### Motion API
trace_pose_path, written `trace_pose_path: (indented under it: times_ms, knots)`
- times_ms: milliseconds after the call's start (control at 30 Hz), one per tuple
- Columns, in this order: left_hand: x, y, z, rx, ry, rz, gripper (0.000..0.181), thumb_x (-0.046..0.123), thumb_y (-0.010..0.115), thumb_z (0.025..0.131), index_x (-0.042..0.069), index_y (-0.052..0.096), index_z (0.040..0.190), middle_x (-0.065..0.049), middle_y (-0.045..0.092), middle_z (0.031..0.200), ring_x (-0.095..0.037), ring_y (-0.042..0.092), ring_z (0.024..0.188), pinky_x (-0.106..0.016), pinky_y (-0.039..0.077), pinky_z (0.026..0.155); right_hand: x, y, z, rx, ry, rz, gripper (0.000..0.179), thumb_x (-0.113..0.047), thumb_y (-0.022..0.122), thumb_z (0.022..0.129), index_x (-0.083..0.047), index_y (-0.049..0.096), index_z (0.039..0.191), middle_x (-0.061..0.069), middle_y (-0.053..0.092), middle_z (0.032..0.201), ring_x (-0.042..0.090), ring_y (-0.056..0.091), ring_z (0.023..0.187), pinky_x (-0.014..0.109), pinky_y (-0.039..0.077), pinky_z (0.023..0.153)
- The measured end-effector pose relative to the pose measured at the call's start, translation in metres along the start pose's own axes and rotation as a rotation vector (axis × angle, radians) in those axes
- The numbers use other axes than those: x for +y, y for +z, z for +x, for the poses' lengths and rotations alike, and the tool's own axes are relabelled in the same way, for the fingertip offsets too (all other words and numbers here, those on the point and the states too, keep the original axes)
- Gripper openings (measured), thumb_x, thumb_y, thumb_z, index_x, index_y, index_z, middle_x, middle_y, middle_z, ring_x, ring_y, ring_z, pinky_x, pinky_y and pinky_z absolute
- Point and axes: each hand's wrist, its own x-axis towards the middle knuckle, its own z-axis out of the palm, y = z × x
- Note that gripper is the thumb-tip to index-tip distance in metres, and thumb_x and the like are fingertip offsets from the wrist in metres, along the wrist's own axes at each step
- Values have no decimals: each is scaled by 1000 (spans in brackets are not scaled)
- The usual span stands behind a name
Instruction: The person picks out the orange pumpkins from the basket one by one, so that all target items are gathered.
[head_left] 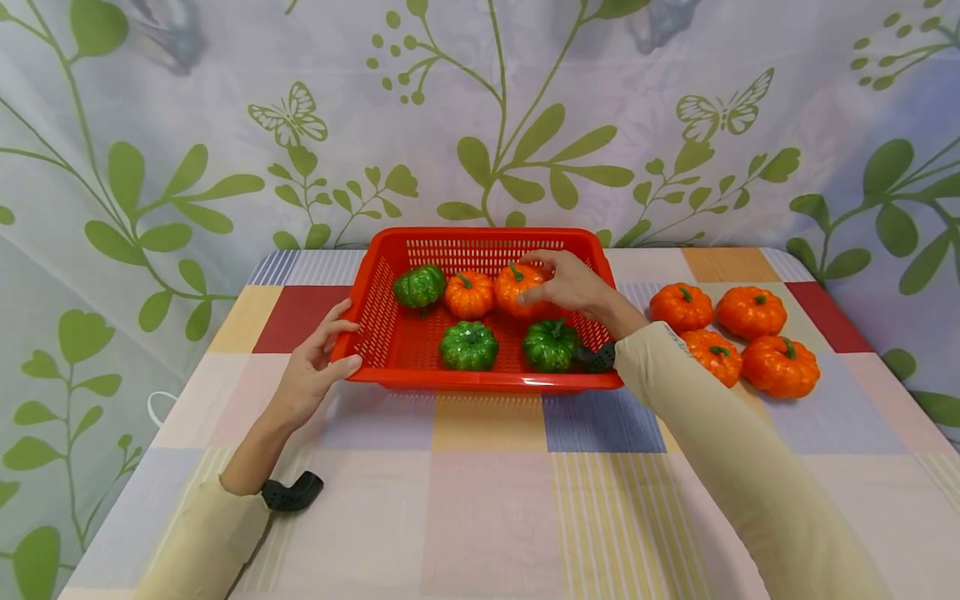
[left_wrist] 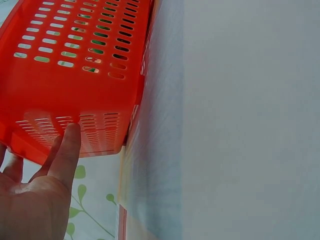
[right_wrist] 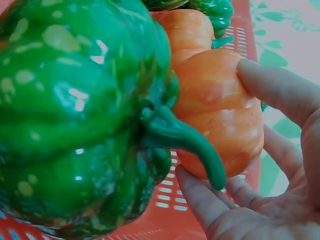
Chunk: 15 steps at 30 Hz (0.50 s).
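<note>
A red slotted plastic basket (head_left: 480, 380) holds several small toy pumpkins. My right hand (head_left: 573, 283) reaches into it and grips an orange pumpkin (head_left: 517, 292), thumb on one side and fingers on the other, as the right wrist view shows. Left of that one is another orange pumpkin (head_left: 470, 295), with a green pumpkin (head_left: 420, 287) beyond it. Along the front sit two more green ones; the right-hand green pumpkin (right_wrist: 75, 115) looms large in the right wrist view. My left hand (head_left: 307, 375) rests against the basket's left end, its extended fingers (left_wrist: 70, 145) touching the wall.
Several orange pumpkins (head_left: 780, 367) are grouped on the table right of the basket, close by my right forearm. A patchwork-patterned cloth (head_left: 487, 517) covers the table. Behind it hangs a leaf-print curtain (head_left: 337, 108). Both wrists carry a black device (head_left: 292, 492).
</note>
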Motion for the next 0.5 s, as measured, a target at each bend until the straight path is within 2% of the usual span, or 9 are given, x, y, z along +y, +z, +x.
trace_pose_path:
  times_ms: [267,500]
  knots:
    - [-1,0,-2,-5,9,-17,40,-1,58,94,-8,44,131,-3,20,162,-31,26,141,-28,53,88,-10,2,-7,-11,-37,69,65,-16,77,83,-6,50,142,12,48,144,28,43,129,48,36,108]
    - [-2,1,-1,-12,17,-36,39,-1,57,95,-8,45,131,-3,20,162,-32,26,141,-29,53,88,-18,-1,-12,8,-77,50,68,-22,78,84,-12,49,145,6,46,146,24,44,129,48,37,108]
